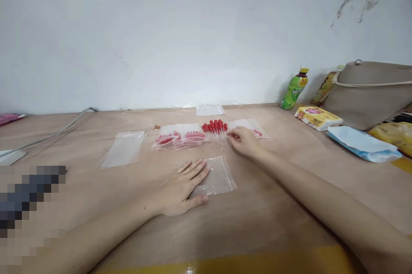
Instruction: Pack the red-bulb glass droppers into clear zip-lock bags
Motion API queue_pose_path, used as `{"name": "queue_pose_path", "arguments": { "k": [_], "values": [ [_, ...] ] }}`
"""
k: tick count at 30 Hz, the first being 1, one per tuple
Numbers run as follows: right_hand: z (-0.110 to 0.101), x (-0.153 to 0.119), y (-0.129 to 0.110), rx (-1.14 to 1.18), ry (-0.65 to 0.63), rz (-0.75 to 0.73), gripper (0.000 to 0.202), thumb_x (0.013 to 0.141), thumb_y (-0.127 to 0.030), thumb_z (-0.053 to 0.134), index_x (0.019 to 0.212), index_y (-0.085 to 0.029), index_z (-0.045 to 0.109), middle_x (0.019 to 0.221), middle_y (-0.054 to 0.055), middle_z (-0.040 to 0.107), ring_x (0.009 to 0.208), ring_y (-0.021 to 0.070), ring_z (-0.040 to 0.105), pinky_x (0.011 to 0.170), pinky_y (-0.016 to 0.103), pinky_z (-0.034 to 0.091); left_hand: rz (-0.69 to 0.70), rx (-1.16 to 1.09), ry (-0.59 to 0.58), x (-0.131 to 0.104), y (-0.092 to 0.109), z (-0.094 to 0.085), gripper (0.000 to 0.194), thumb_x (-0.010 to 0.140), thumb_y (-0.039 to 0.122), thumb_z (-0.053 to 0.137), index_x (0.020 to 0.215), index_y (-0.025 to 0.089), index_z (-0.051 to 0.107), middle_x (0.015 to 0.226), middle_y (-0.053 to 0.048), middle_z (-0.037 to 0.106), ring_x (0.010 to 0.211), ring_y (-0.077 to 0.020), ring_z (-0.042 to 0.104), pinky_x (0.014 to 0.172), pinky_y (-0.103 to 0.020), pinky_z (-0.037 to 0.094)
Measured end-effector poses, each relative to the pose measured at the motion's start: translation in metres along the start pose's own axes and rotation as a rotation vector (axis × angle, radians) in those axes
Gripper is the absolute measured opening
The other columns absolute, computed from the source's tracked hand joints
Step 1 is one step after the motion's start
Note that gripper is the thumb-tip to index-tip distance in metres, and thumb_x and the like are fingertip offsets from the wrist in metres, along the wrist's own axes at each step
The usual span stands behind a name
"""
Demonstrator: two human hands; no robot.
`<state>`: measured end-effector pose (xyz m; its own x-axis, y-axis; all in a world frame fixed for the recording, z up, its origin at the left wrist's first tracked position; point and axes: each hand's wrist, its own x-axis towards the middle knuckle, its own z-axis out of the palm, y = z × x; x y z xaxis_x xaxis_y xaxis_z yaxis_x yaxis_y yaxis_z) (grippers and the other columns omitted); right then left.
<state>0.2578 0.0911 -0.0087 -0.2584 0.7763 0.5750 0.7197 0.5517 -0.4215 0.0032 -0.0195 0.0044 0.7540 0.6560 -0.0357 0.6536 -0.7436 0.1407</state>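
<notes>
Your left hand (185, 188) lies flat just below the centre of the frame, fingers spread wide, pressing the left part of a clear zip bag (220, 176) to the table (257, 231). Your right hand (246, 141), right of centre, has its fingertips bent in a narrow curl at the right edge of the red-topped droppers (216, 127); you cannot tell whether they pinch one. The droppers sit side by side at the frame's centre, just right of the overlapping bags with red contents (180, 137).
</notes>
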Motion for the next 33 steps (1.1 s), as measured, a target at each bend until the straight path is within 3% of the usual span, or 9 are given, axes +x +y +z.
{"name": "queue_pose_path", "arguments": {
  "k": [6,10,13,20,24,27,30,33],
  "values": [
    [0.026,0.060,0.002,-0.009,-0.054,0.361,0.027,0.075,-0.021,0.052,0.097,-0.012,0.064,0.087,0.008,0.065,0.080,0.0160,0.058,0.075,0.025,0.041,-0.030,-0.035,0.030,-0.006,-0.002,0.001,0.066,0.087,0.056,0.034,0.141,0.025,0.011,0.146,-0.006,0.008,0.134,-0.0260,0.010,0.108,-0.045,0.013],
    [0.037,0.087,0.008,-0.008,-0.081,0.495,0.022,0.072,-0.026,0.056,0.081,-0.009,0.067,0.082,0.012,0.066,0.083,0.0208,0.059,0.076,0.027,0.042,-0.022,-0.047,0.036,-0.004,-0.003,0.002,0.061,0.088,0.055,0.034,0.140,0.027,0.017,0.146,-0.005,0.009,0.134,-0.0261,0.011,0.107,-0.047,0.013],
    [0.041,0.095,0.013,0.041,-0.121,0.582,0.014,0.067,-0.026,0.061,0.066,-0.013,0.067,0.066,0.008,0.065,0.071,0.0185,0.060,0.067,0.026,0.043,-0.022,-0.062,0.046,-0.003,-0.004,0.001,0.056,0.090,0.052,0.032,0.139,0.028,0.021,0.146,-0.004,0.011,0.134,-0.0249,0.012,0.107,-0.046,0.013],
    [0.034,0.093,0.006,0.258,-0.056,0.678,0.007,0.065,-0.020,0.059,0.068,-0.014,0.062,0.059,0.004,0.061,0.051,0.0121,0.053,0.048,0.022,0.040,-0.034,-0.059,0.057,-0.001,-0.005,0.002,0.054,0.090,0.051,0.032,0.138,0.028,0.024,0.146,-0.003,0.013,0.134,-0.0235,0.013,0.108,-0.045,0.014],
    [0.004,0.081,-0.005,0.402,0.027,0.640,0.008,0.075,-0.023,0.049,0.076,-0.016,0.054,0.064,0.001,0.060,0.048,0.0068,0.049,0.045,0.018,0.038,-0.031,-0.061,0.069,-0.002,-0.006,0.004,0.048,0.093,0.046,0.028,0.138,0.029,0.024,0.146,-0.002,0.013,0.134,-0.0220,0.013,0.108,-0.045,0.015],
    [-0.021,0.052,-0.010,0.608,0.192,0.580,0.012,0.081,-0.030,0.045,0.083,-0.019,0.044,0.066,-0.002,0.059,0.047,0.0053,0.048,0.045,0.017,0.038,-0.023,-0.059,0.086,-0.002,-0.007,0.005,0.049,0.092,0.047,0.030,0.138,0.030,0.023,0.146,-0.002,0.014,0.133,-0.0227,0.014,0.107,-0.045,0.015],
    [-0.033,0.010,-0.013,0.821,0.296,0.576,0.028,0.073,-0.041,0.057,0.081,-0.020,0.040,0.060,-0.005,0.057,0.045,0.0066,0.049,0.045,0.019,0.040,-0.030,-0.053,0.092,-0.001,-0.007,0.006,0.051,0.092,0.048,0.031,0.138,0.030,0.022,0.146,-0.002,0.014,0.133,-0.0233,0.015,0.107,-0.046,0.016],
    [-0.030,-0.029,-0.017,0.937,0.271,0.614,0.040,0.063,-0.050,0.063,0.079,-0.020,0.041,0.057,-0.006,0.056,0.044,0.0066,0.049,0.045,0.019,0.039,-0.028,-0.062,0.097,0.000,-0.008,0.006,0.054,0.091,0.048,0.032,0.139,0.029,0.018,0.146,-0.003,0.014,0.133,-0.0234,0.015,0.107,-0.045,0.016]
  ]
}}
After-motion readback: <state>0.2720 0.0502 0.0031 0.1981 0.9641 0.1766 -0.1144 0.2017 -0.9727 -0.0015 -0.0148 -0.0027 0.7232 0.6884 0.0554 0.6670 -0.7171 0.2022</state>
